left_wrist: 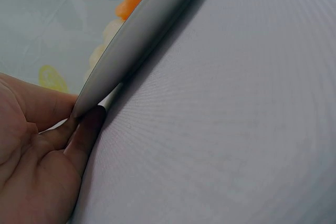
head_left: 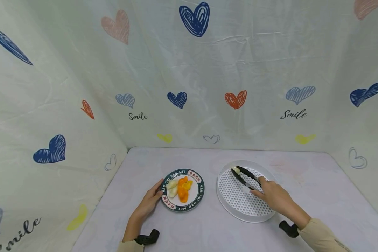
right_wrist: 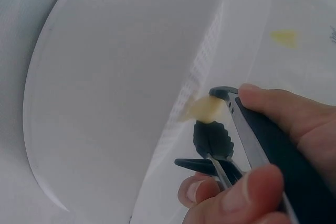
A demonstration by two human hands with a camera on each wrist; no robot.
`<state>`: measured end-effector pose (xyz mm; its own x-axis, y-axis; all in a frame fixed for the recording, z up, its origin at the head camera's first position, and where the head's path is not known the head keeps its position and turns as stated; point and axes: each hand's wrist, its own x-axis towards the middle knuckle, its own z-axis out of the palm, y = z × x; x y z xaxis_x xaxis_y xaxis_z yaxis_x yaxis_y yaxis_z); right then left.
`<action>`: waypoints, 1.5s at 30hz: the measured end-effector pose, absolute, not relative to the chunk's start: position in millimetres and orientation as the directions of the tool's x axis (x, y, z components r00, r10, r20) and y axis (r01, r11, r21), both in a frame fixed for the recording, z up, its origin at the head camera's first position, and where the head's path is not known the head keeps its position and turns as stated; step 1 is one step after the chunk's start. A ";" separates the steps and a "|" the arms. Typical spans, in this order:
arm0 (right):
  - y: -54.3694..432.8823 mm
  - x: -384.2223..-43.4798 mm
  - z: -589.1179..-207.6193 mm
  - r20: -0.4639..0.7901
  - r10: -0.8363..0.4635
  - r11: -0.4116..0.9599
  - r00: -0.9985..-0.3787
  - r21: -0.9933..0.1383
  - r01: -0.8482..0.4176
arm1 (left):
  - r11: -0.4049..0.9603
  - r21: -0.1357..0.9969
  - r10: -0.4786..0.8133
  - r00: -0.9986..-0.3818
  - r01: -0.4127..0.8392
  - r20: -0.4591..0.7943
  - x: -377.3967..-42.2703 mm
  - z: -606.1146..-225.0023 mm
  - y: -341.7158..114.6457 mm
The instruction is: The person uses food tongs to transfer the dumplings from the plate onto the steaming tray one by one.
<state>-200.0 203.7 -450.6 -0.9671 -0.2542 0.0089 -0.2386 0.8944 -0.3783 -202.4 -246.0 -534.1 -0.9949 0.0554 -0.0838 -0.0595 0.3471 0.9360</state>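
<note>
Between and beyond the hands [head_left: 150, 200] [head_left: 276, 196], tongs [head_left: 238, 177] pinch a pale piece [head_left: 236, 170].

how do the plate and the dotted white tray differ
The plate is smaller than the tray. The plate has a dark rim with lettering, while the tray is plain white with a dotted base. The plate holds pale pieces and orange pieces, and the left hand grips it; over the tray, the right hand holds tongs with one pale chunk at their tips. Both are round.
</note>
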 end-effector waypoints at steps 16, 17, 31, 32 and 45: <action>202.0 -201.6 -451.2 -0.037 -0.248 0.890 -0.968 -0.403 -0.212 | 0.342 0.938 0.061 -0.995 -0.056 -0.082 -201.6 -532.4 -245.7; 202.0 -201.4 -450.5 -0.039 -0.249 0.890 -0.968 -0.403 -0.212 | 0.340 0.939 0.061 -0.995 -0.057 -0.082 -201.5 -532.7 -245.6; 186.8 -190.2 -427.6 -0.035 -0.318 0.810 -0.947 -0.529 -0.252 | 0.335 0.940 0.064 -0.994 -0.063 -0.090 -201.1 -529.2 -244.7; 184.1 -189.0 -426.3 -0.036 -0.327 0.799 -0.944 -0.544 -0.256 | 0.335 0.941 0.066 -0.994 -0.059 -0.086 -201.0 -528.6 -244.6; 144.5 -177.1 -422.5 -0.039 -0.410 0.695 -0.911 -0.660 -0.285 | 0.346 0.936 0.058 -0.994 -0.062 -0.087 -200.9 -528.8 -244.7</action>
<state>-177.1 144.5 -422.5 -0.9114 -0.4098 -0.0387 -0.2847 0.6955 -0.6597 -200.9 -244.7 -528.8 -0.9945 0.0577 -0.0874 -0.0622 0.3464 0.9360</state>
